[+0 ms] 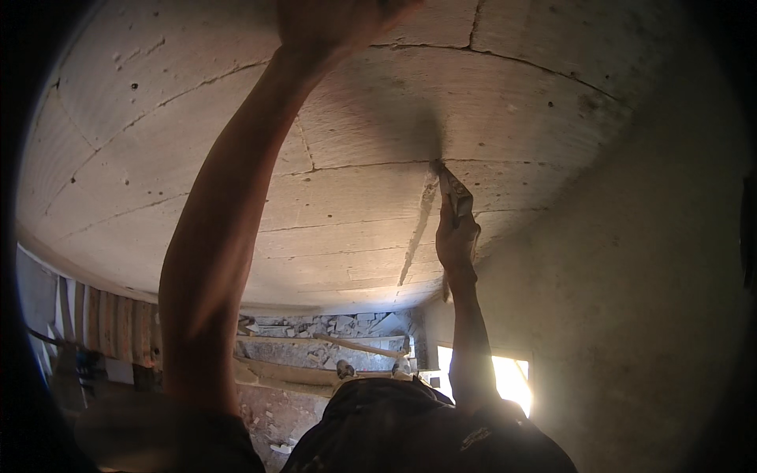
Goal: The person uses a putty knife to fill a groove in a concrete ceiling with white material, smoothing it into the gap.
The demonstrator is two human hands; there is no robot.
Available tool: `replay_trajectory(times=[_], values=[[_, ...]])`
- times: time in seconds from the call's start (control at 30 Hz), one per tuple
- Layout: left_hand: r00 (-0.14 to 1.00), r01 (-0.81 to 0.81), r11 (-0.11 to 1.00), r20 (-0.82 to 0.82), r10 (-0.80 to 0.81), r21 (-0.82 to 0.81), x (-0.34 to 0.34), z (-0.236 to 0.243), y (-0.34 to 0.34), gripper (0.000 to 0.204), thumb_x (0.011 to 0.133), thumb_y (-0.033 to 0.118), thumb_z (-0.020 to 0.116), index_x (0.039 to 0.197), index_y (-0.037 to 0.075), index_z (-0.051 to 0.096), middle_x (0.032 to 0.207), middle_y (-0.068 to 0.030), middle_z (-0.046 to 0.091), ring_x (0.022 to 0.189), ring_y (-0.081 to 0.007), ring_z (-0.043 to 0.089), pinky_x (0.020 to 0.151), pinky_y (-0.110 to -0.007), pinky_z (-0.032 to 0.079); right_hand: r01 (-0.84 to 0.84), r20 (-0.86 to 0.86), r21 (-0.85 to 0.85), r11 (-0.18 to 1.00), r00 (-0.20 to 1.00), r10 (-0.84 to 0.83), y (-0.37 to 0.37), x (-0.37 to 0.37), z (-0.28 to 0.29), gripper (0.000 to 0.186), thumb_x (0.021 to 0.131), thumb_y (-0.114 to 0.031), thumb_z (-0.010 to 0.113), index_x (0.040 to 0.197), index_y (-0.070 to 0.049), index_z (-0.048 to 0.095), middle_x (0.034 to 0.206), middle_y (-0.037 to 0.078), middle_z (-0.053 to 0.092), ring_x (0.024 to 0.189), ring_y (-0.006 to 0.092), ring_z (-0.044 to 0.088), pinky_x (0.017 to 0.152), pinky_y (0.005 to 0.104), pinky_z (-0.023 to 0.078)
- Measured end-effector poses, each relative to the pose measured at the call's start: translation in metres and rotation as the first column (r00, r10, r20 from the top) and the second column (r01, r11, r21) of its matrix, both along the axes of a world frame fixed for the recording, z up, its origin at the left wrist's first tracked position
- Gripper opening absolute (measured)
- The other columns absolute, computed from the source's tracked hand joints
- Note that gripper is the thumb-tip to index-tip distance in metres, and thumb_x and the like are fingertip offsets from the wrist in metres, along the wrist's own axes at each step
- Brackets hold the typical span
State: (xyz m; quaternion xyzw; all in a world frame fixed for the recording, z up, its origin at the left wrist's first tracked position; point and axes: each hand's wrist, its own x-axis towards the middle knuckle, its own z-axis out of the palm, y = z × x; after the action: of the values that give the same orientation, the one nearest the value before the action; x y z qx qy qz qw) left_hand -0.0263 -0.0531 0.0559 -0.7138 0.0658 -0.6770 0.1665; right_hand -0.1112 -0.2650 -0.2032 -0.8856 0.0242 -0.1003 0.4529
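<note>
My left hand (335, 20) is at the top edge against a pale, jointed block surface (520, 118), its fingers mostly cut off by the frame, so their grip is unclear. My right hand (456, 240) is closed on a flat hand tool (457, 193), possibly a scraper or trowel, whose tip meets the surface at a horizontal joint. A rough, darker vertical streak (418, 229) runs down the surface just left of the tool. The blocks show thin cracks, small pits and seams.
A plain wall (631, 299) stands at the right, with a bright opening (511, 378) low in it. Below are planks (276, 366), a wooden pole (359, 347) and broken rubble (339, 323). Upright wooden boards (110, 323) stand at the lower left.
</note>
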Motion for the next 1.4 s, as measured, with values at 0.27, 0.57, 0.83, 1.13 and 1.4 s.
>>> replay_trajectory(times=[0.27,0.57,0.83,1.13,1.4], values=[[0.996,-0.073,0.997,0.05,0.072,0.017,-0.001,0.004,0.001,0.083,0.088,0.056,0.053,0.159,0.025,0.026,0.167,-0.0098,0.019,0.151,-0.0274,0.022,0.102,-0.05,0.024,-0.045,0.528,0.244,0.969,0.844,-0.093,0.002,-0.022,-0.03,0.038,0.102,-0.022,0.052,0.129,0.003,0.057,0.087,0.024,0.069,0.07,0.0326,0.071,0.055,0.0331,0.049],[0.989,-0.09,0.994,0.119,0.083,0.058,0.002,0.006,0.008,0.078,0.091,0.056,0.046,0.159,0.025,0.026,0.166,-0.0111,0.022,0.149,-0.0283,0.027,0.102,-0.048,0.024,-0.028,0.586,0.176,0.984,0.806,-0.082,-0.002,-0.022,-0.028,0.032,0.101,-0.017,0.053,0.125,0.004,0.058,0.089,0.015,0.072,0.057,0.0226,0.061,0.053,0.034,0.047],[0.995,-0.027,0.999,0.097,0.022,0.047,0.004,0.003,0.005,0.075,0.093,0.057,0.044,0.159,0.025,0.028,0.165,-0.012,0.023,0.149,-0.0297,0.027,0.099,-0.05,0.028,0.007,0.135,0.079,0.997,0.991,-0.018,-0.009,0.004,-0.031,0.035,0.098,-0.026,0.063,0.12,0.002,0.061,0.089,0.021,0.072,0.069,0.0306,0.072,0.057,0.0427,0.051],[0.997,-0.003,1.0,0.078,0.002,0.014,0.007,-0.001,-0.009,0.081,0.086,0.054,0.052,0.159,0.026,0.028,0.166,-0.012,0.021,0.149,-0.0309,0.026,0.101,-0.053,0.027,-0.017,0.179,0.03,0.999,0.984,0.012,-0.024,0.007,-0.079,0.031,0.099,-0.027,0.062,0.097,0.004,0.061,0.085,0.024,0.071,0.071,0.0402,0.071,0.054,0.0444,0.051],[0.996,-0.073,0.997,0.042,0.073,0.016,0.0,0.004,0.002,0.083,0.085,0.057,0.055,0.158,0.027,0.029,0.166,-0.0118,0.02,0.15,-0.0301,0.025,0.102,-0.051,0.025,0.001,0.326,0.267,0.964,0.941,-0.091,-0.006,-0.028,-0.057,0.039,0.101,-0.029,0.057,0.137,-0.015,0.057,0.107,0.024,0.069,0.088,0.0438,0.069,0.071,0.0486,0.054]])
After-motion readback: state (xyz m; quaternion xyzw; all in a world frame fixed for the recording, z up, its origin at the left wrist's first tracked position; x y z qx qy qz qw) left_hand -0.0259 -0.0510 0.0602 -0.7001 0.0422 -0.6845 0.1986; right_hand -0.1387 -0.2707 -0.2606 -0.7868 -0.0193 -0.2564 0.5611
